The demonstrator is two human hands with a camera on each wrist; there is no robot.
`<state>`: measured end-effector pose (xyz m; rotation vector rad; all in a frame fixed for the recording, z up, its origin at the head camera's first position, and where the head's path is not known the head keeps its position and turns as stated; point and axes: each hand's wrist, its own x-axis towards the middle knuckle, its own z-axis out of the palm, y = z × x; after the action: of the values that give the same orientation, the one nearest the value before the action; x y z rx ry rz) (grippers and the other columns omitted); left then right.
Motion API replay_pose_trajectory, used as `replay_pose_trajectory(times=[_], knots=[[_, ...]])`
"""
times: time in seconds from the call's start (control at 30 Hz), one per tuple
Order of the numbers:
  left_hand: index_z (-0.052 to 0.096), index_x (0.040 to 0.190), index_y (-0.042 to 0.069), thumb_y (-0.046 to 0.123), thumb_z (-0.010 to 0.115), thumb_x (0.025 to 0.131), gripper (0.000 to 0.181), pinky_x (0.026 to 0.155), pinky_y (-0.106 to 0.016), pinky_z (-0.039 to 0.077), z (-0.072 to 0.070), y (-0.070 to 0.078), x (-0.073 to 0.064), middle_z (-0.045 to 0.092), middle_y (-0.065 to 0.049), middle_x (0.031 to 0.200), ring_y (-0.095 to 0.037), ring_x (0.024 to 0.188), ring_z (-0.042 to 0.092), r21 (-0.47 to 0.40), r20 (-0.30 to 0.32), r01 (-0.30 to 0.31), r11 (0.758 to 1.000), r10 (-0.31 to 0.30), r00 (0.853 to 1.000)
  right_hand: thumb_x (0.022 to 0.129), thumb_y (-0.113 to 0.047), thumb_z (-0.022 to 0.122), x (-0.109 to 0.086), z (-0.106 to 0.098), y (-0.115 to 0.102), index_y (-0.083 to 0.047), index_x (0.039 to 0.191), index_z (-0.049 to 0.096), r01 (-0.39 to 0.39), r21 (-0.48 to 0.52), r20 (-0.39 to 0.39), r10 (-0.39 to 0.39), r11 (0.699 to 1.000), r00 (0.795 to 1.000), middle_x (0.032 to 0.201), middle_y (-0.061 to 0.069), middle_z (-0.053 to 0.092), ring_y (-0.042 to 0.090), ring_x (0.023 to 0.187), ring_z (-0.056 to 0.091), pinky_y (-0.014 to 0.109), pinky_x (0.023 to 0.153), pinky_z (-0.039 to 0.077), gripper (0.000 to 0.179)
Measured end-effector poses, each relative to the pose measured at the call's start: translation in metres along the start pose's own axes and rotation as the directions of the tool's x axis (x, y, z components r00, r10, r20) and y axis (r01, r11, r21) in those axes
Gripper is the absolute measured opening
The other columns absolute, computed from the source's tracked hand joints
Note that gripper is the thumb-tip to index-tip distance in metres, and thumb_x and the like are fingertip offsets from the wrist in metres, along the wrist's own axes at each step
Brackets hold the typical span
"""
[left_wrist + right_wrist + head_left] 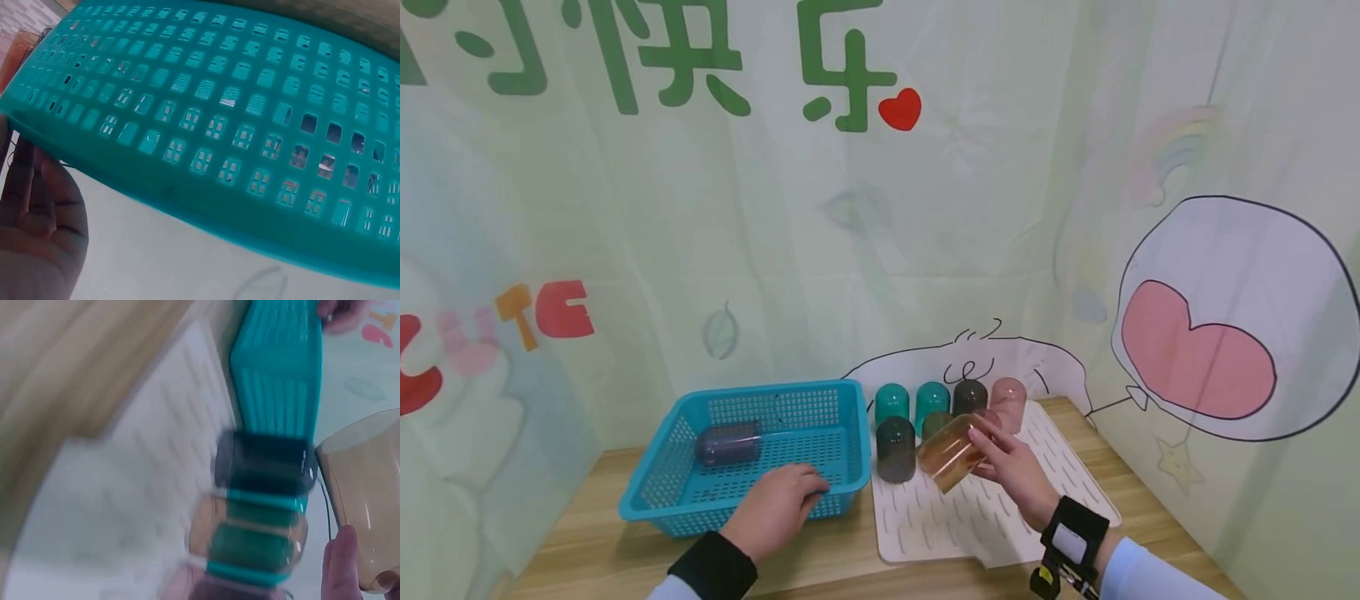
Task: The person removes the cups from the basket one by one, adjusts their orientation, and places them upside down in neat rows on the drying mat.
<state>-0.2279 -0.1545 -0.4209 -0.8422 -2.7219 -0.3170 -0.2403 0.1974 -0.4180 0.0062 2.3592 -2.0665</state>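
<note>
My right hand (pixel 1011 471) holds a clear amber cup (pixel 953 454) tilted above a pale mat; in the right wrist view the cup (pixel 369 500) fills the right edge. My left hand (pixel 778 504) is at the near rim of a blue perforated plastic basket (pixel 647 492), its fingers bent over the edge. Inside the basket a dark purple cup (pixel 730 443) lies on its side. Upside down on the mat stand teal cups (pixel 892 404), a dark grey cup (pixel 896 450), another dark cup (pixel 970 396) and a pink cup (pixel 1009 400). The amber cup partly hides an olive-tinted one (pixel 935 423).
The pale mat (pixel 925 533) with short dash marks lies right of the basket on a wooden table (pixel 827 567). Behind the table hangs a printed cloth (pixel 775 233), which also runs along both sides. The cups stand at the mat's back left.
</note>
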Motion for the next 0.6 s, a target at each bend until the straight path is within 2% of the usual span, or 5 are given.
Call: replay_pose_trajectory(times=[0.27,0.6], knots=[[0.073,0.096,0.020,0.015,0.069,0.086,0.013,0.078,-0.034,0.055,0.003,-0.002,-0.001,0.066,0.011,0.090,-0.007,0.087,0.057,-0.012,-0.019,0.019,1.000,-0.019,1.000,0.087,-0.061,0.055,0.014,-0.034,-0.009,-0.022,0.144,0.042,0.038,-0.143,-0.032,-0.043,0.989,0.999,0.132,0.015,0.051,0.027,0.112,0.052,0.045,0.092,0.052,0.070],[0.074,0.095,0.020,0.014,0.069,0.086,0.012,0.077,-0.034,0.055,0.004,0.001,-0.001,0.067,0.010,0.089,-0.008,0.086,0.058,-0.018,-0.027,0.018,1.000,-0.018,0.999,0.089,-0.061,0.052,0.025,-0.062,-0.015,-0.021,0.149,0.032,0.088,-0.264,-0.047,-0.104,0.960,0.993,0.132,0.017,0.049,0.029,0.112,0.050,0.047,0.093,0.050,0.075]])
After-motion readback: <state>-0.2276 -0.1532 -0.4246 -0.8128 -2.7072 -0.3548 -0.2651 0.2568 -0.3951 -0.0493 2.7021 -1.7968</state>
